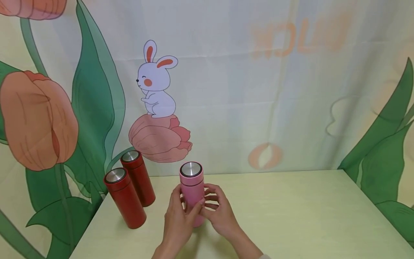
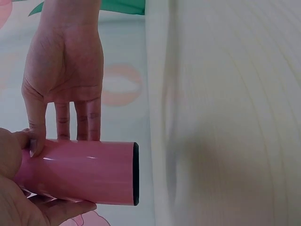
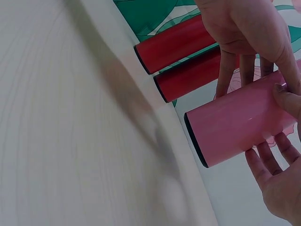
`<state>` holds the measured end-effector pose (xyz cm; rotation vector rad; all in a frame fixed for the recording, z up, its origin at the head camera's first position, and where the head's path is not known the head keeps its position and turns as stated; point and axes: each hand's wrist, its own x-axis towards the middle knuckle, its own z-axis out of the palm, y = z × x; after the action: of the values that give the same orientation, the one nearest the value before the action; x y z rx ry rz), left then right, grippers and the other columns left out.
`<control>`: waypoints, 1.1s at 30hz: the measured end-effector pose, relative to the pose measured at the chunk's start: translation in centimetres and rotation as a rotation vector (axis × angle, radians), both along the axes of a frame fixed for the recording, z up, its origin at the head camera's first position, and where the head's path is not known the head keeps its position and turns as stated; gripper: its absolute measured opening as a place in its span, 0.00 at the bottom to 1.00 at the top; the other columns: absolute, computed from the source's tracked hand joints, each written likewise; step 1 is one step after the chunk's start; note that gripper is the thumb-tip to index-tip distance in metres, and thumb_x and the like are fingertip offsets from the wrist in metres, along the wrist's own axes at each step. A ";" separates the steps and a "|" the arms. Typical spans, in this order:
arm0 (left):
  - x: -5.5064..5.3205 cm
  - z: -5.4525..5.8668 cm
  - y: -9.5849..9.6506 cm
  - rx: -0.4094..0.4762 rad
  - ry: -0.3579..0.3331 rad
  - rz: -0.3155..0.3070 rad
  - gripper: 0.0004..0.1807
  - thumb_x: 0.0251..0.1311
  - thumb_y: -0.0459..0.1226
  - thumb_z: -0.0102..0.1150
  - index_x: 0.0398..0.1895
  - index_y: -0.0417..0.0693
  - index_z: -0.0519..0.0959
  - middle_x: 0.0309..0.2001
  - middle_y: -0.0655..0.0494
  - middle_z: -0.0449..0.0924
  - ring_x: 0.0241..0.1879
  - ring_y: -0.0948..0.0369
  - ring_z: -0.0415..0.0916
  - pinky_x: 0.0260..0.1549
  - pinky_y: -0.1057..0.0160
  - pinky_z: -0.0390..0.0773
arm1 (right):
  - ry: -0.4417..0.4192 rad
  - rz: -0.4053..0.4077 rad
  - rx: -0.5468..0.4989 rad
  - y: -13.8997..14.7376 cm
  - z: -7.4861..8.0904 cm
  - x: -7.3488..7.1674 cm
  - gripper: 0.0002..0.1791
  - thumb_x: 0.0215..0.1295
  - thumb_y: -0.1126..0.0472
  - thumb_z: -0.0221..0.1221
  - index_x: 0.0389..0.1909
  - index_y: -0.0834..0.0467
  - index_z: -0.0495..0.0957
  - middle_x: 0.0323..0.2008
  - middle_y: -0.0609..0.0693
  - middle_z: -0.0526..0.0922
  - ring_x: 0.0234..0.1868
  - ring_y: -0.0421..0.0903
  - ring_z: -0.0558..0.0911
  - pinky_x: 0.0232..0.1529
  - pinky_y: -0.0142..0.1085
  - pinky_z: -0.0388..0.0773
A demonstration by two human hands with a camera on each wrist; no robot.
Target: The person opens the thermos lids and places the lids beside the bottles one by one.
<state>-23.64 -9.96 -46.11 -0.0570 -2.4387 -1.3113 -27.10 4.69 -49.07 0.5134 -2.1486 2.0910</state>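
Observation:
A pink thermos flask (image 1: 193, 192) with a steel-topped lid (image 1: 191, 169) is held upright between both hands. My left hand (image 1: 178, 221) grips its left side, thumb across the front. From the right, my right hand (image 1: 224, 215) holds the same flask with fingertips and thumb, and the two thumbs come close together at the front. In the left wrist view the flask's dark base (image 2: 136, 173) shows against the backdrop, apart from the tabletop. The right wrist view also shows a gap between the pink flask (image 3: 235, 125) and the table.
Two red thermos flasks, a nearer one (image 1: 127, 203) and a farther one (image 1: 140, 181), stand at the table's left side. The pale table (image 1: 291, 212) stretches away to the right. Behind it hangs a printed cloth (image 1: 220, 90) with a rabbit and tulips.

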 end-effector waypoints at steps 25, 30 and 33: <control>0.4 -0.2 2.9 0.045 0.103 -0.063 0.44 0.59 0.51 0.75 0.74 0.55 0.63 0.67 0.54 0.74 0.59 0.49 0.82 0.55 0.45 0.83 | 0.023 -0.091 0.003 3.4 0.1 1.0 0.40 0.54 0.69 0.76 0.65 0.41 0.74 0.55 0.53 0.77 0.55 0.51 0.81 0.59 0.45 0.83; 0.4 0.0 3.4 0.045 0.110 -0.073 0.43 0.59 0.52 0.74 0.74 0.56 0.63 0.67 0.55 0.75 0.59 0.50 0.82 0.54 0.46 0.84 | 0.018 -0.099 -0.004 4.0 0.4 1.1 0.40 0.53 0.72 0.75 0.64 0.43 0.74 0.54 0.53 0.77 0.55 0.53 0.81 0.58 0.45 0.84; 0.4 0.1 3.7 0.043 0.110 -0.084 0.43 0.60 0.53 0.74 0.74 0.56 0.62 0.67 0.55 0.74 0.58 0.51 0.82 0.53 0.47 0.84 | 0.009 -0.107 -0.010 4.3 0.6 1.2 0.40 0.52 0.73 0.75 0.64 0.43 0.75 0.54 0.53 0.77 0.55 0.52 0.82 0.58 0.45 0.84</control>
<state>-23.27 -6.23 -46.05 -0.2166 -2.3374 -1.3585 -25.95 9.01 -48.50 0.3961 -2.1104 2.0376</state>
